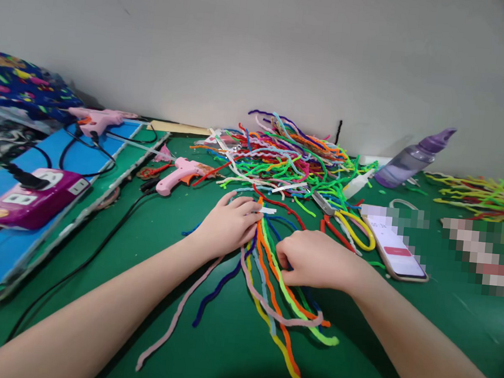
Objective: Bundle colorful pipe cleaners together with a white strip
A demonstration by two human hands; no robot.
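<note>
A bundle of pipe cleaners (267, 264) in pink, dark blue, yellow, orange, green and light blue fans out toward me on the green table. My left hand (234, 223) presses its gathered far end, fingers closed over it. A small white strip (268, 210) sticks out beside those fingertips. Just right of the bundle, my right hand (316, 258) is closed with its fingers curled under. Strands pass behind and beneath this hand, and what its fingers grip is hidden. A red pipe cleaner (279, 203) lies beyond both hands.
A heap of mixed pipe cleaners (282, 150) lies against the wall. Yellow-handled scissors (358, 230), a phone (392, 242) and a purple bottle (413, 159) are to the right. Pink glue guns (182, 174) and a corded power strip (35, 196) occupy the left.
</note>
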